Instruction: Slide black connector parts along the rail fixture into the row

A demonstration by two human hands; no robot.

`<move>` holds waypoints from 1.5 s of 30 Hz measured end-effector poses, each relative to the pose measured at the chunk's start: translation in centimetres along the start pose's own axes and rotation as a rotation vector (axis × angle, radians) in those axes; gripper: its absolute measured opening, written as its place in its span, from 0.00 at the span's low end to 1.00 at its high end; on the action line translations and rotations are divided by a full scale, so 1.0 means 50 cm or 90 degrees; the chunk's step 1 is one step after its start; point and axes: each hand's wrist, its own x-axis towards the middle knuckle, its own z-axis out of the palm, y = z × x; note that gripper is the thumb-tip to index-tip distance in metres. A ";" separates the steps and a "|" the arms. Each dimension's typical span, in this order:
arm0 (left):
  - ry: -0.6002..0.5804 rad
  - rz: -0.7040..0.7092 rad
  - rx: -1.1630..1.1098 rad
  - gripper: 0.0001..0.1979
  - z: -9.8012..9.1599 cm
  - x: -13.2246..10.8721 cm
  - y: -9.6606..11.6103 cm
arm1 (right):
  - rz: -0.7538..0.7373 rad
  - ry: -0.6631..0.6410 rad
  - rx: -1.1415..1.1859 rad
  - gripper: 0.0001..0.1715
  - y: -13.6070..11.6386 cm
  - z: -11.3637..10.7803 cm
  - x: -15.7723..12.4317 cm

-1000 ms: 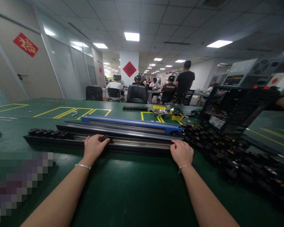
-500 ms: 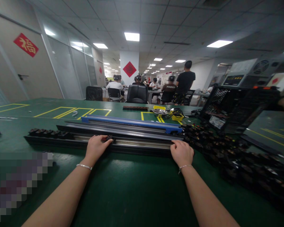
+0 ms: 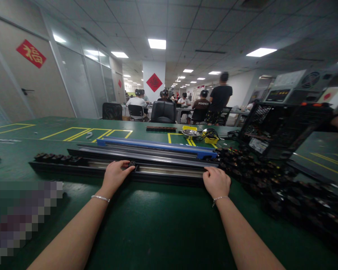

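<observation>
A long black rail with a shiny metal channel lies across the green table in front of me. My left hand pinches a small black block between thumb and fingers, at the channel near the rail's middle. Whether the block is seated in the channel I cannot tell. My right hand is closed over the rail near its right end. Several similar black blocks sit in a row at the rail's left end. Just behind lie a second black rail and a blue rail.
To the right spreads a large heap of black parts. Behind it stands an open black computer case. A metal bowl and a dark strip lie farther back. Several people sit beyond the table; one person stands.
The small black block and my left fingertips have shifted very slightly to the right. My right hand and the rails look unmoved.
</observation>
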 end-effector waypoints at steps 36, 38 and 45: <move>-0.024 0.021 -0.109 0.09 0.000 -0.013 0.011 | -0.007 0.005 -0.004 0.20 0.005 0.006 0.001; -0.029 0.021 -0.109 0.09 0.000 -0.014 0.011 | -0.008 0.004 -0.007 0.20 0.005 0.006 0.001; -0.052 0.011 -0.113 0.09 -0.003 -0.013 0.012 | -0.002 0.006 -0.003 0.20 0.002 0.002 0.001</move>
